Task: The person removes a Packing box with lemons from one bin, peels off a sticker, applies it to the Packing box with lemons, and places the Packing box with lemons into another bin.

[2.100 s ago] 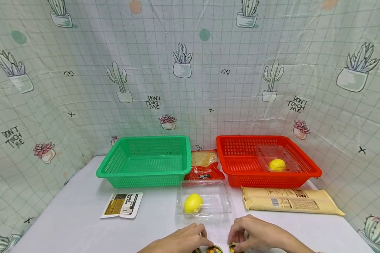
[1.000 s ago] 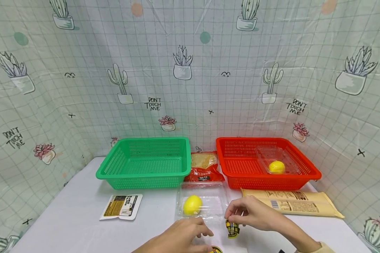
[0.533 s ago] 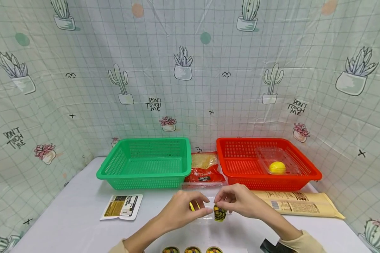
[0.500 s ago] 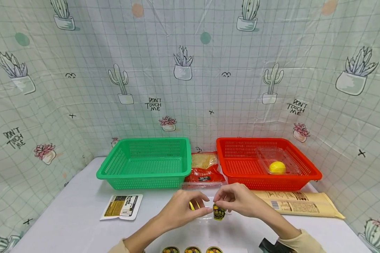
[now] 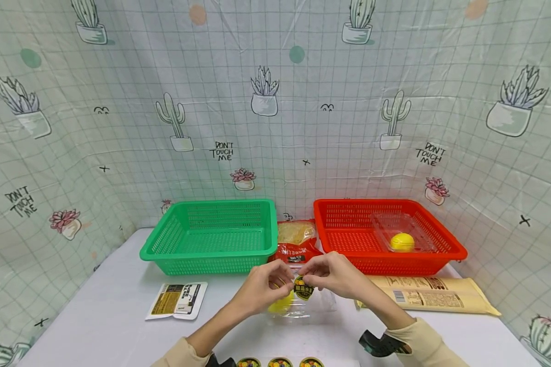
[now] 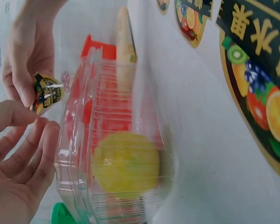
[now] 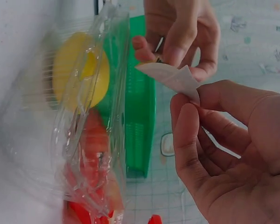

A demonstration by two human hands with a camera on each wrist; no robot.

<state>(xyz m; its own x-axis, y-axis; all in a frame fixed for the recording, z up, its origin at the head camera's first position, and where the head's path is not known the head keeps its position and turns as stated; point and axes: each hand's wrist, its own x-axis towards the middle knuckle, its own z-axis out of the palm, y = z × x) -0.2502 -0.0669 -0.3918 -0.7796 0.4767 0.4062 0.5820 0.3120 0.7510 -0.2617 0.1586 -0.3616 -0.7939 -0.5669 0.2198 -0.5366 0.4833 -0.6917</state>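
Sticker [image 5: 304,288], black with gold edging, one of it, is held above a clear container [image 5: 323,302] in the head view: the right hand [image 5: 332,275] pinches its upper part, while the left hand [image 5: 263,288] has thumb and finger at its other edge. Three more stickers [image 5: 280,362] line the bottom edge of the picture; the counter [image 5: 115,326] also carries one white pouch [image 5: 177,300], one tan packet [image 5: 427,294] and one red packet [image 5: 296,242]. Baskets number two, one green basket [image 5: 208,252] and one red basket [image 5: 390,262]; inside the red one sits a second clear container, and each container has one yellow fruit, two altogether. From the left wrist, the sticker curves between both hands' fingertips, so it is probably thin, very light and easily creased. From the right wrist, its pale back shows a bent corner, gripped by the right thumb and finger; if there is glue, edges would be the safest hold.
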